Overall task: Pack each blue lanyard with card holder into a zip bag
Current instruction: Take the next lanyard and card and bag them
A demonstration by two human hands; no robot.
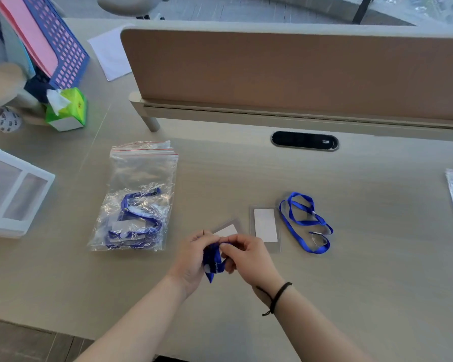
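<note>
Blue fabric lanyard point(213, 262), bunched with its long axis running near to far, is gripped by both hands: left hand point(194, 259) curled round it, right hand point(246, 253) pinching its far end above the pale wooden bench point(351, 270).

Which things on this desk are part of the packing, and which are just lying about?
Part of the job: lanyard in both hands; loose lanyard; card holders; filled zip bags.

Just lying about: tissue box; file rack; white tray; paper sheet.
</note>
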